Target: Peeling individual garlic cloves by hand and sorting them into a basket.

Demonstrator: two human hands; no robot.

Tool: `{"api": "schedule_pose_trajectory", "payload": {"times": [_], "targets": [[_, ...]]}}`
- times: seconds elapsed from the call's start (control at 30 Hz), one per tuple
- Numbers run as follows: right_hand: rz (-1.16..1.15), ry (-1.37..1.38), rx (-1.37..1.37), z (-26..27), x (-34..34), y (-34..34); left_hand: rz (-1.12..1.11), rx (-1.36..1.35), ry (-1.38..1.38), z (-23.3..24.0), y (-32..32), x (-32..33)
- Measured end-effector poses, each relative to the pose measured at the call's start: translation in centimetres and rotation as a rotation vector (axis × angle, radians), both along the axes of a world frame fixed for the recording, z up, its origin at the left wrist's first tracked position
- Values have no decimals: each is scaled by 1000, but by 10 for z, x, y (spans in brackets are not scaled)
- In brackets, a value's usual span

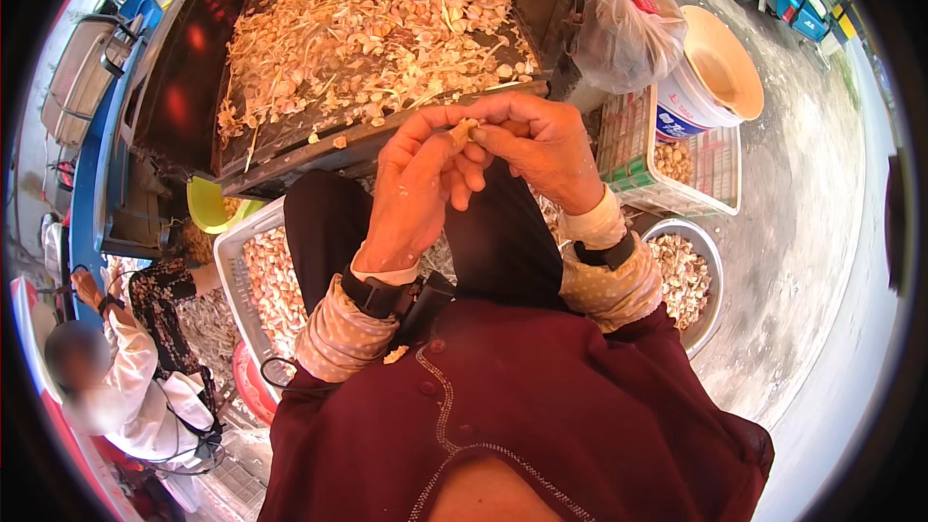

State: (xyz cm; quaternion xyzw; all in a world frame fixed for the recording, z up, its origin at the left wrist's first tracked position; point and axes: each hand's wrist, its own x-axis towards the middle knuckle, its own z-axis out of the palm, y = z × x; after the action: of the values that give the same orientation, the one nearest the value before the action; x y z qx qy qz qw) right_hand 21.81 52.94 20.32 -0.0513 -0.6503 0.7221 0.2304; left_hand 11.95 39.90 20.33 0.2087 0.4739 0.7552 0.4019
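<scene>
Between the fingertips of both hands is a small pale garlic clove [464,132], partly hidden by the fingers. My left hand [415,192] pinches it from the left with thumb and forefinger. On its other side, the thumb and fingers of my right hand [545,143] grip it too. Both hands are above my knees, in front of the near edge of a dark cart bed [279,168]. A wide heap of garlic cloves [384,22], mixed with loose skins and dry stems, covers much of that bed.
Left of my legs stands a white plastic crate [230,261] of cloves. A metal basin [714,297] of garlic pieces lies at right. Behind it are a crate [696,192], a white bucket [678,105] and a hanging plastic bag [623,43]. Another person [134,377] sits at left.
</scene>
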Motion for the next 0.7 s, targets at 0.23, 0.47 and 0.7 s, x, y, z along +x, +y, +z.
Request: {"api": "schedule_pose_trajectory", "payload": {"times": [0.23, 0.47, 0.7], "targets": [[-61, -46, -97, -16, 4, 0, -24, -1, -11, -16, 5, 0], [-19, 153, -439, -40, 4, 8, -208, 136, -229, -8, 10, 5], [-5, 65, -413, -38, 15, 7, -238, 31, -424, -16, 15, -1]]}}
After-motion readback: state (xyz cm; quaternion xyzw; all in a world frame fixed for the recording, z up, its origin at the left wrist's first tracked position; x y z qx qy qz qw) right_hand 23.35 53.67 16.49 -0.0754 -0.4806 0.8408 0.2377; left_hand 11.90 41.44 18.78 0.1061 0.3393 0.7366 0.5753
